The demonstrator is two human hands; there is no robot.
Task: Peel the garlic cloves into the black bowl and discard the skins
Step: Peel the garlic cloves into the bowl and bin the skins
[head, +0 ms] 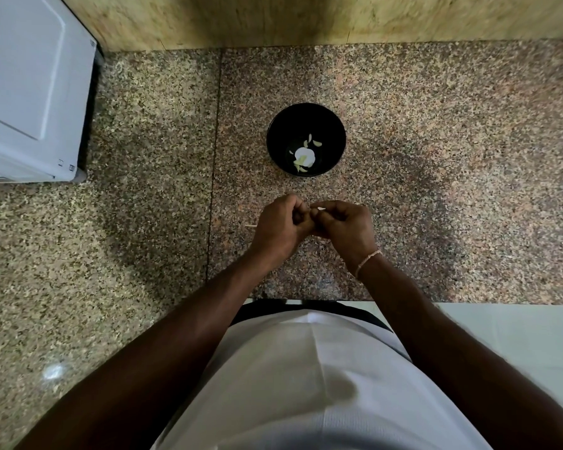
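We see dim overhead light, soft shadows around the arms on the countertop point(436, 157), glare spot lower left, wide-angle bending at edges, top wall point(273, 21) smeared.

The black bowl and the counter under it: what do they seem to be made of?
The black bowl looks like glazed ceramic or hard plastic: a bright reflection shines on its smooth inside; which one is unclear. The counter looks like polished granite: speckled pink-grey grains and a glossy highlight.
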